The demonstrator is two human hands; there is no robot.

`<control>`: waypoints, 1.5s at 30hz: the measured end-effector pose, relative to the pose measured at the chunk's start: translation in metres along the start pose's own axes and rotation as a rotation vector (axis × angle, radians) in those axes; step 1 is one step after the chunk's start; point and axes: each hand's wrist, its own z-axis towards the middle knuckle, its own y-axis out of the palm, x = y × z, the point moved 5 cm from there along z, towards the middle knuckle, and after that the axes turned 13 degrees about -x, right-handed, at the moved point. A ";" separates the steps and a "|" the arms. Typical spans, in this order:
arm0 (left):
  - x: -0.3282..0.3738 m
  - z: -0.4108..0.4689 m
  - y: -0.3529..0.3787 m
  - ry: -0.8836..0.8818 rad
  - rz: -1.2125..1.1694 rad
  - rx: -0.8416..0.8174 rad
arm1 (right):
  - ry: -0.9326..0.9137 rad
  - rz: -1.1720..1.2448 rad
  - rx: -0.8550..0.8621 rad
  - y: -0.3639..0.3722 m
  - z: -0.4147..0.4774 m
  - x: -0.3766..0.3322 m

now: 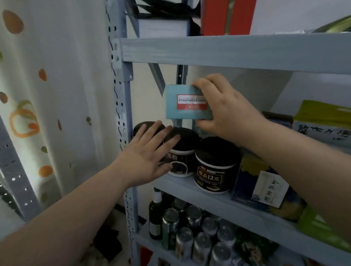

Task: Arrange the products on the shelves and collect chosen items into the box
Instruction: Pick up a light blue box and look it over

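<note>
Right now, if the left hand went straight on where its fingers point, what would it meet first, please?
Probably the middle black-lidded jar, just ahead of the left hand; they may already touch, depth is unclear.

Both arms are bare and reach forward and upward; the left forearm (64,226) comes in from the lower left corner and rises on a diagonal, wrist nearly straight; the left hand (149,153) is flat, back toward the camera, fingers straight and slightly spread, their tips lying on the lid of a dark-lidded jar (181,158), the thumb low against its side; the right forearm (301,158) enters from the right edge and slopes up to the left; the right hand (227,111) sits higher than the left and grips a blue box (184,103), fingers curled over its top edge, thumb under its lower edge.
</note>
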 end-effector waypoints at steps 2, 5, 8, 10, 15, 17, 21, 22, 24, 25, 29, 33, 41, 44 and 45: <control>-0.015 0.007 0.007 -0.002 0.003 0.010 | 0.051 -0.009 -0.029 0.013 0.031 0.002; -0.032 0.018 0.010 0.020 -0.022 0.033 | 0.096 0.018 -0.071 0.037 0.074 0.013; -0.044 0.029 0.017 0.028 -0.086 0.055 | 0.159 -0.004 -0.167 0.065 0.112 0.031; -0.051 0.035 0.023 -0.001 -0.129 0.040 | 0.201 -0.095 -0.264 0.084 0.133 0.041; -0.064 0.052 0.031 -0.025 -0.221 0.025 | 0.313 -0.183 -0.436 0.130 0.166 0.064; -0.067 0.059 0.029 -0.018 -0.244 0.042 | 0.356 -0.179 -0.468 0.140 0.174 0.073; -0.076 0.073 0.021 -0.026 -0.281 0.072 | 0.452 -0.199 -0.518 0.145 0.186 0.086; -0.078 0.077 0.019 -0.028 -0.279 0.079 | 0.477 -0.203 -0.534 0.146 0.188 0.089; -0.081 0.085 0.020 -0.027 -0.258 0.074 | 0.532 -0.197 -0.566 0.148 0.191 0.095; -0.083 0.088 0.020 -0.024 -0.251 0.072 | 0.558 -0.187 -0.578 0.150 0.192 0.097; -0.086 0.102 0.021 -0.042 -0.252 0.043 | 0.574 -0.193 -0.589 0.160 0.194 0.104; -0.089 0.120 0.013 -0.116 -0.267 -0.047 | 0.569 -0.197 -0.560 0.166 0.189 0.109; -0.100 0.167 -0.002 -0.170 -0.216 -0.210 | 0.518 -0.188 -0.598 0.153 0.162 0.126; -0.102 0.191 -0.006 -0.166 -0.218 -0.233 | 0.505 -0.217 -0.553 0.135 0.145 0.127; -0.101 0.199 -0.008 -0.146 -0.212 -0.239 | 0.508 -0.239 -0.538 0.128 0.138 0.128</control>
